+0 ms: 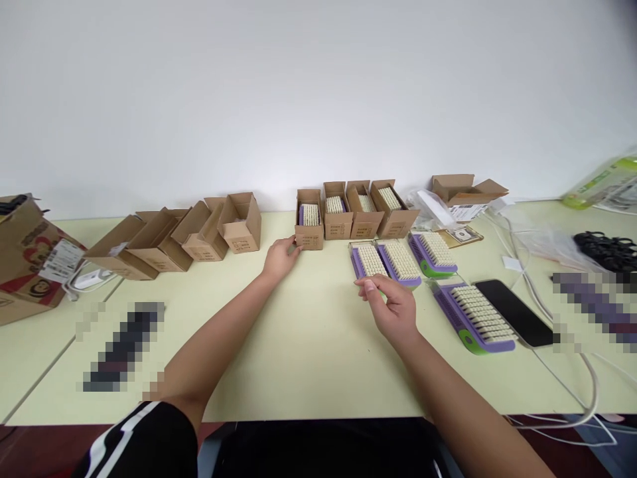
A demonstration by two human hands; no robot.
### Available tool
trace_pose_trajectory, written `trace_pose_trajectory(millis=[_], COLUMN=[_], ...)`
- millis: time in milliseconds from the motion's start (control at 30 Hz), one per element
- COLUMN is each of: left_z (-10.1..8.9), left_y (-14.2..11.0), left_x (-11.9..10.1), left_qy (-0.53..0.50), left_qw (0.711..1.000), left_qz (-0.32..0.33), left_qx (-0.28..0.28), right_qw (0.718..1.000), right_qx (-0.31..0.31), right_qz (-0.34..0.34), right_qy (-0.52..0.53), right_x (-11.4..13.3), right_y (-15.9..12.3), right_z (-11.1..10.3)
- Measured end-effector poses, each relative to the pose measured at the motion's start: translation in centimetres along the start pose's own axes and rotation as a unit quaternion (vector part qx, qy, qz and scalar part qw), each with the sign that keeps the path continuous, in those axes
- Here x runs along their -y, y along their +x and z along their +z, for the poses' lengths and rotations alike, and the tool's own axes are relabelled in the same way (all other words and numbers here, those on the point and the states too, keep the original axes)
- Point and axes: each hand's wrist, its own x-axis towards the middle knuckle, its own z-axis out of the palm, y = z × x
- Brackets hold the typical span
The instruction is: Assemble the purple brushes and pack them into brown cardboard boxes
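My left hand (281,259) is at the lower left corner of a small open cardboard box (309,240), its fingers and thumb closed against it. Inside that box stands a purple piece with rows of cream tufts (309,215), which looks like a brush. My right hand (393,305) hovers by the front of a similar purple brush (369,259), thumb and fingers drawn together. Whether anything is pinched there I cannot make out. Close by lie more purple brushes with cream tufts, one (398,261) beside it, one (434,251) with a green end, and another (478,315) nearer me.
Three filled cardboard boxes (393,226) stand right of the held one. Several open boxes (241,239) line the left side, near a large printed carton (34,265). At right lie a black phone (515,312), white cables (590,378), plastic wrap (432,211) and an open carton (465,192).
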Motion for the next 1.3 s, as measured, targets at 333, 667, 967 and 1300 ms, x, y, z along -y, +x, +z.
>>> trace_pose_trajectory(millis=[333,667,967,1300], left_z=[2.0,-5.0,-10.9,-8.7], left_y=[3.5,1.4,-0.5,-8.1], left_x=[-0.1,-1.7,3.4,0.7], left_qy=[0.064,0.141,0.248,0.113], left_qw=[0.997,0.981,0.959,0.981], left_qz=[-0.029,0.029,-0.078,0.09], left_qx=[-0.031,-0.129,-0.112,-0.129], right_qw=[1.0,0.994,0.976,0.913], right_qx=[0.015,-0.081,-0.195,0.047], right_qz=[-0.015,0.074,0.066,0.111], right_qy=[-0.003,-0.008,-0.077,-0.391], right_x=[0.2,-1.2,-3.8,-5.8], right_y=[0.3,0.7,2.1,1.2], right_z=[0.0,-1.0,-2.9,-1.7])
